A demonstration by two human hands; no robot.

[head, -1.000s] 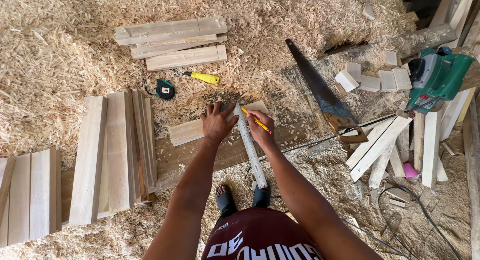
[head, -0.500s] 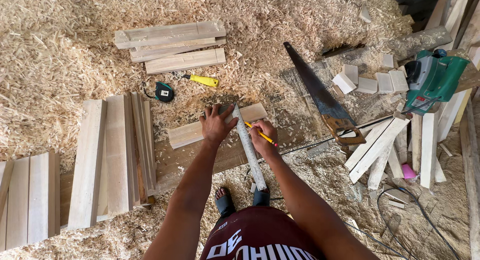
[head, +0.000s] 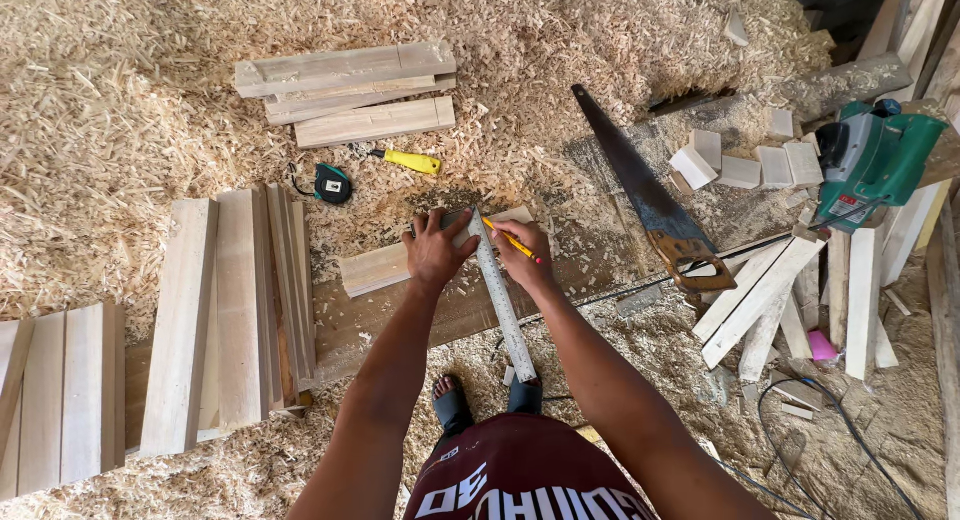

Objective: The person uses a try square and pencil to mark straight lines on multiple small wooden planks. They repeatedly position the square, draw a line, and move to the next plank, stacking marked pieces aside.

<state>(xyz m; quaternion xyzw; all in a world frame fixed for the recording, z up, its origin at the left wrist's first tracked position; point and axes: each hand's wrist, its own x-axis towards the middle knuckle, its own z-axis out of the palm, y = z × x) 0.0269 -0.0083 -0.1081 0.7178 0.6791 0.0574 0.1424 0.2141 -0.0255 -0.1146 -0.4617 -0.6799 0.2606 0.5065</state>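
My left hand (head: 437, 248) presses flat on a short pale wooden plank (head: 375, 267) that lies across a wide brown board (head: 585, 260), and its fingers steady the top of a metal square ruler (head: 500, 300). The ruler runs from the plank's end down toward my feet. My right hand (head: 522, 250) grips a yellow pencil (head: 512, 242) with its tip against the ruler's edge at the plank's right end.
A hand saw (head: 640, 195) lies to the right, with small wood blocks (head: 740, 165) and a green power tool (head: 875, 160) beyond it. A tape measure (head: 331, 184) and a yellow-handled tool (head: 412, 162) lie above. Stacked planks (head: 235, 300) sit left, more (head: 345, 90) at the top, amid wood shavings.
My right hand has slid the pencil a little along the ruler's edge at the plank. The left hand and the ruler have stayed in place.
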